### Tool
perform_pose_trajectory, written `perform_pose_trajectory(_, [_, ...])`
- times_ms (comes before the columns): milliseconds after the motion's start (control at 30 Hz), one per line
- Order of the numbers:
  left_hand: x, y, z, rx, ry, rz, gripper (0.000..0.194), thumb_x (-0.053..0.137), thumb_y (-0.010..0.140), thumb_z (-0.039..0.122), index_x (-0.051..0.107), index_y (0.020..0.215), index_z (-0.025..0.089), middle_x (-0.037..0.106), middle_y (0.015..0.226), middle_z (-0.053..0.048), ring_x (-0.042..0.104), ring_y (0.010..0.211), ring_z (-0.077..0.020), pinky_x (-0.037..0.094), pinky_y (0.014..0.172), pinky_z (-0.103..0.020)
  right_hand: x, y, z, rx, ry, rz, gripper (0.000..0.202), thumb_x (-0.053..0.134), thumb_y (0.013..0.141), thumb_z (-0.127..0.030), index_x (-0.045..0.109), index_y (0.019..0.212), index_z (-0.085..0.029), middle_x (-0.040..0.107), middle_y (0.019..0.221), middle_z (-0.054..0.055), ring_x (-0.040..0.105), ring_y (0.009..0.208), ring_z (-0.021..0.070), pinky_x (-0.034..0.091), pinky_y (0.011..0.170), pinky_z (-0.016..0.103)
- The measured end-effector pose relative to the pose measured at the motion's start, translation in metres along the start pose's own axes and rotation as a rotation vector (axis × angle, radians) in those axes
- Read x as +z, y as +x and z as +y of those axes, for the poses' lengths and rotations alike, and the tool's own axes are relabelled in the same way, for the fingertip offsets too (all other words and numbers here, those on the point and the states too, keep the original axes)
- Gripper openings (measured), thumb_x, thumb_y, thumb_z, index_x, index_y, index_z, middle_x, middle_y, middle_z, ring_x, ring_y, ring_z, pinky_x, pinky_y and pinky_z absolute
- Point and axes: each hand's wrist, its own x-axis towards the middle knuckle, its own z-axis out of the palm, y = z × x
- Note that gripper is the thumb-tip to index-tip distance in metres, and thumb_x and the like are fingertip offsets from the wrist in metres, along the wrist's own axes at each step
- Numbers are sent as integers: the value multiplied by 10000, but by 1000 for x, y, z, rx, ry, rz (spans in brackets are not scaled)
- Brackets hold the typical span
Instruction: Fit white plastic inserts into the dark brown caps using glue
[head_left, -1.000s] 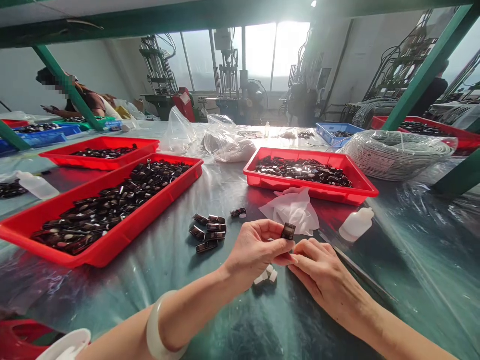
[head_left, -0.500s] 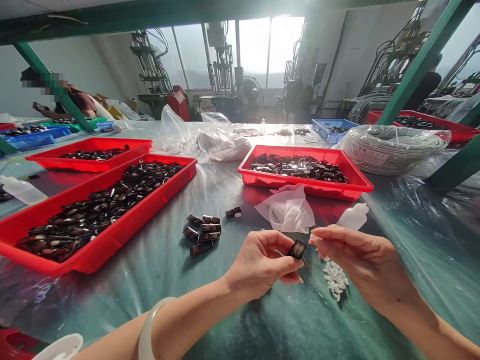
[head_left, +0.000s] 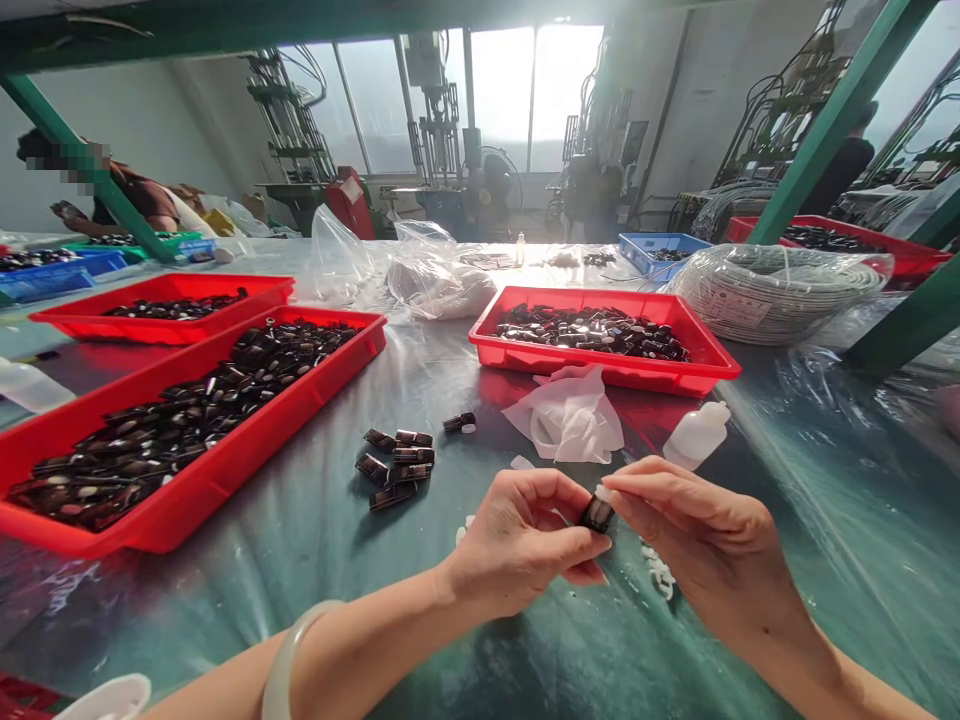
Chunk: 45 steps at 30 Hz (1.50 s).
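Between the thumb and fingers of my left hand (head_left: 525,535) is a small dark brown, shiny plastic part (head_left: 598,512), held up above the table. My right hand (head_left: 701,535) pinches a small white piece (head_left: 603,492) against the upper end of that dark part; its exact shape is mostly hidden by the fingertips. Below my right hand lies a pile of small white pieces (head_left: 658,572), partly covered by the hand. Several similar dark parts (head_left: 397,465) lie in a group left of my hands, and another dark part (head_left: 458,422) lies a little apart beside a white piece.
Red trays (head_left: 600,372) (head_left: 247,455) full of dark parts stand ahead and left. A crumpled white cloth-like sheet (head_left: 570,420) and a white squeeze bottle (head_left: 696,436) lie beyond my hands. A wrapped cable coil (head_left: 776,290) sits right, near a green post (head_left: 840,130). A co-worker (head_left: 131,195) sits far left.
My right hand has moved left, bringing the white piece from beside the dark part onto its end. The left hand still holds the dark part, now turned more upright. The view has shifted slightly.
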Motion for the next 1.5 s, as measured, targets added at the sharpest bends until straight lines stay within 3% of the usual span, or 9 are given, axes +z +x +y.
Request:
perform_pose_trajectory(333, [-3, -2, 0, 26, 32, -39, 170, 717, 605, 206, 594, 678, 114, 595, 548, 15, 576, 463, -96, 511, 478, -206, -13, 0, 0, -221, -224, -172, 328, 587, 771, -99, 640, 1037, -283, 628, 778, 8, 589, 631, 107, 472, 530, 210])
perform_pose_trajectory(733, [-5, -6, 3, 26, 29, -46, 96, 674, 621, 118, 585, 656, 110, 578, 500, 28, 572, 423, -89, 495, 439, -177, -6, -1, 2, 12, -20, -188, 215, 627, 756, -192, 693, 925, -308, 626, 785, -12, 601, 649, 116, 494, 561, 210])
perform_pose_trajectory(1033, [-5, -4, 9, 28, 21, -36, 109, 685, 623, 132, 599, 684, 104, 573, 524, 27, 587, 434, -101, 508, 442, -191, -14, 0, -2, -38, -91, -229, 256, 525, 826, -182, 649, 1030, -274, 600, 837, 12, 568, 680, 107, 454, 543, 199])
perform_pose_trajectory(1200, [-6, -1, 12, 35, 36, 23, 114, 691, 616, 132, 604, 677, 91, 615, 609, -1, 573, 430, -88, 502, 423, -190, -28, 10, 1, 82, -403, -19, 135, 569, 779, -289, 671, 785, -202, 611, 661, -3, 547, 560, 117, 435, 504, 216])
perform_pose_trajectory(1333, [-7, 1, 9, 21, 63, 49, 112, 688, 620, 136, 601, 673, 91, 597, 582, 10, 562, 431, -82, 498, 421, -187, -36, 16, 11, 129, -765, -134, 143, 549, 746, -241, 645, 646, -204, 608, 567, -13, 547, 491, 134, 415, 483, 240])
perform_pose_trajectory(1500, [-8, 1, 5, 21, 77, 41, 111, 685, 616, 135, 602, 677, 94, 580, 570, 21, 549, 437, -78, 505, 425, -196, -36, 14, 27, 104, -943, -175, 247, 414, 818, -243, 651, 763, -204, 609, 714, 22, 587, 592, 160, 431, 567, 273])
